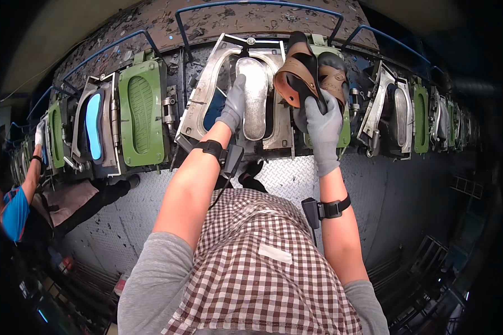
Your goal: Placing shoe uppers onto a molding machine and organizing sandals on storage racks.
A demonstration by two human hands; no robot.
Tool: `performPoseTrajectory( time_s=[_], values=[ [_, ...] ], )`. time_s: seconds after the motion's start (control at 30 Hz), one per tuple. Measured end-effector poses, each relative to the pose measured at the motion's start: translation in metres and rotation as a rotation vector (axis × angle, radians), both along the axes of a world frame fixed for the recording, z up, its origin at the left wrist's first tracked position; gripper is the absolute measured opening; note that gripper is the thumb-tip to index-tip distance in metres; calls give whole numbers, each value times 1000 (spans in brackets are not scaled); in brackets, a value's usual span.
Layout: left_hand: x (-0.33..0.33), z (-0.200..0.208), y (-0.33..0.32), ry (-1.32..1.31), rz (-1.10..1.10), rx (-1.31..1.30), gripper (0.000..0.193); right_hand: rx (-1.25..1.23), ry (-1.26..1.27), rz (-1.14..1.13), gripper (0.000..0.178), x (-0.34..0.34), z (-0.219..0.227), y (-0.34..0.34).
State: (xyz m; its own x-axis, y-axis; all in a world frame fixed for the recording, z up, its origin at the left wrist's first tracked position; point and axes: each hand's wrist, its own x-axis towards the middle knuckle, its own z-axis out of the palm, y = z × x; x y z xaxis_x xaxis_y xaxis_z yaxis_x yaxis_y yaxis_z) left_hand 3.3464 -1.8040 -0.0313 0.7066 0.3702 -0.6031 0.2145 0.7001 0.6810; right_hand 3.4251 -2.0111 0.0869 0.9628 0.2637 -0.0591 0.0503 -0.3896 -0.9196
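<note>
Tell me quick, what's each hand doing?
Left hand: open, grey-gloved, resting on the silver metal foot-shaped mould.
Right hand: closed, holding brown strapped sandals.

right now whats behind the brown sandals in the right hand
Behind the brown sandals held up by the right hand shows a green mould plate, only its edges visible. The sandals cover its middle, so its cavity cannot be seen.

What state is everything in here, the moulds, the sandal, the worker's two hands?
Middle mould: open, metal foot form exposed.
Left hand: gloved, resting on the foot form.
Right hand: gloved, gripping the sandal.
Brown sandal: held up, clear of the mould.
Green mould: open, sole pattern showing.
Blue sole: sitting in its open mould.
Right-side mould: open.
</note>
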Motion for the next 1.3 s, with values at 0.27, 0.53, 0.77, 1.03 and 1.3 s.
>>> performPoseTrajectory(
  time_s=[0.27,0.53,0.77,1.03,1.3],
  values=[
    [-69,14,-21,5,-134,279,48,-737,-344,786,35,-13,3,85],
    [-114,65,-61,39,262,-391,75,-572,27,978,45,-101,14,41],
    [-77,58,-11,4,129,204,72,-666,320,688,65,-49,-11,64],
    [-31,49,-6,-88,-7,490,80,-134,266,312,62,-73,-45,46],
    [27,51,-4,-91,192,491,76,-407,3,388,53,-2,-18,72]
  ],
)
